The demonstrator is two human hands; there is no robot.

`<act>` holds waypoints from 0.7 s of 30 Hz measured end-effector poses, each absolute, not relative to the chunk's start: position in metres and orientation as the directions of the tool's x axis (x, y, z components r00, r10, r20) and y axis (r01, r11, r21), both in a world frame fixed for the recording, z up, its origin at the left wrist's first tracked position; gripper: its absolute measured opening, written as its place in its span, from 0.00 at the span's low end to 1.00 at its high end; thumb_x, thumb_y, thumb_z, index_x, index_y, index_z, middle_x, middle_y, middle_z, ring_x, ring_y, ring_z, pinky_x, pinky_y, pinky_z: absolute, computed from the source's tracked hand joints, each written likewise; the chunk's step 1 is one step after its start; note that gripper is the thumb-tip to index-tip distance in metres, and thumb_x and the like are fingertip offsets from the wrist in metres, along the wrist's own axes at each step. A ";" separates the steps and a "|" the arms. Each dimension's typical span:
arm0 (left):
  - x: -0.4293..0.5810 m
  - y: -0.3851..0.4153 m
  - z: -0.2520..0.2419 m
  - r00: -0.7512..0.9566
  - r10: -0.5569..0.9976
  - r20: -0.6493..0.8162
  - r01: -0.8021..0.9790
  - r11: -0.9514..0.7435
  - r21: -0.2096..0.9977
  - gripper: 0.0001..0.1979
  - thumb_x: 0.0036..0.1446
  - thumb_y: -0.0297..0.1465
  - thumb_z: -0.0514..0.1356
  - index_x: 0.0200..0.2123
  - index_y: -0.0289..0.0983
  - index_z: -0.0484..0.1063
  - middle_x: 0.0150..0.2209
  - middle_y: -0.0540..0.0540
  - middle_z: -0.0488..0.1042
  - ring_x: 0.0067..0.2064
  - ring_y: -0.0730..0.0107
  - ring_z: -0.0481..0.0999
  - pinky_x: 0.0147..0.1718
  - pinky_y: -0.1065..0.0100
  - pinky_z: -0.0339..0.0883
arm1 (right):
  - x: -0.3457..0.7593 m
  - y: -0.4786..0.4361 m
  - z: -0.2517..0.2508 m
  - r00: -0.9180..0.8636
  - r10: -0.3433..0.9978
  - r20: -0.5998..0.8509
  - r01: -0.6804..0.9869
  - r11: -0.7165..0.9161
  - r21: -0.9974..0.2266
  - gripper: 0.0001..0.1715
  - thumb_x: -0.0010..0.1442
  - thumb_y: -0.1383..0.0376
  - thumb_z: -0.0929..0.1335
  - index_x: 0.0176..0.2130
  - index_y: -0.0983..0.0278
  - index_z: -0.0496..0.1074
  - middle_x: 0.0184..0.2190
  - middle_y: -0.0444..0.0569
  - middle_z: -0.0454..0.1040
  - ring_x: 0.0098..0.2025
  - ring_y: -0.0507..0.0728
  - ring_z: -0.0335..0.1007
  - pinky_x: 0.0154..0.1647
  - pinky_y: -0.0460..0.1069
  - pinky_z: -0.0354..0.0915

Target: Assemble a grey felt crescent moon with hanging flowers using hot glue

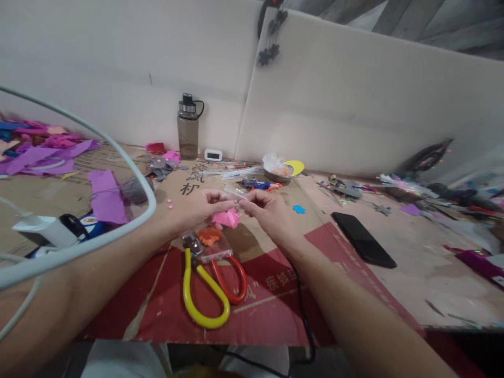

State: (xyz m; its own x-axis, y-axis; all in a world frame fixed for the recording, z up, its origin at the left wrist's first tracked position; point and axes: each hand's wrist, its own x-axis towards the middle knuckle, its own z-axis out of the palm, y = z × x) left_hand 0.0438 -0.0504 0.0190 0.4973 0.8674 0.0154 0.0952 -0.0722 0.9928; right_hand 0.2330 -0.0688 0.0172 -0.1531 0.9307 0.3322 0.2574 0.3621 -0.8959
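Note:
My left hand and my right hand meet over the middle of the cardboard. Between them is a small clear plastic bag, its top edge pinched by the fingers of both. Bright pink pieces show at the lower part of the bag, just under my fingers. Below lies another clear bag with orange pieces, resting over scissors with one yellow handle and one red handle.
A bottle stands by the wall beside a small white clock. Behind my hands are a metal bowl and a blue glue gun. At right lies a black phone; at left, a pale cable and purple felt.

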 end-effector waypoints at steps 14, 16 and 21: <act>0.041 -0.046 0.019 0.343 0.938 0.052 0.066 -0.079 0.995 0.16 0.48 0.42 0.65 0.34 0.35 0.74 0.26 0.50 0.71 0.23 0.79 0.69 0.20 0.76 0.67 | 0.238 -0.055 0.011 -0.117 0.982 0.149 -0.418 0.087 -0.904 0.18 0.40 0.67 0.77 0.35 0.60 0.75 0.35 0.42 0.72 0.31 0.47 0.65 0.36 0.44 0.66; 0.041 -0.045 0.019 0.338 0.939 0.057 0.052 -0.079 0.995 0.17 0.47 0.42 0.65 0.36 0.36 0.75 0.26 0.50 0.72 0.23 0.78 0.69 0.22 0.75 0.68 | 0.237 -0.055 0.010 -0.133 0.979 0.156 -0.391 0.093 -0.916 0.17 0.41 0.65 0.76 0.35 0.61 0.75 0.35 0.43 0.72 0.32 0.47 0.65 0.36 0.45 0.66; 0.044 -0.048 0.017 0.368 0.924 0.106 0.087 -0.148 0.985 0.17 0.49 0.43 0.64 0.36 0.37 0.76 0.29 0.49 0.75 0.27 0.75 0.72 0.27 0.72 0.68 | 0.231 -0.061 0.007 -0.093 0.951 0.294 -0.111 0.284 -0.952 0.16 0.51 0.57 0.72 0.40 0.60 0.74 0.36 0.44 0.73 0.30 0.49 0.64 0.35 0.47 0.63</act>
State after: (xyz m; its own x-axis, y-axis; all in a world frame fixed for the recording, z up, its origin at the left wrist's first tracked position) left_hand 0.0440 -0.0484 0.0172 0.3679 0.9238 0.1061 0.0873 -0.1479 0.9851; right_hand 0.2310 -0.0609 0.0066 -0.0931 0.9511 0.2944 -0.1109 0.2839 -0.9524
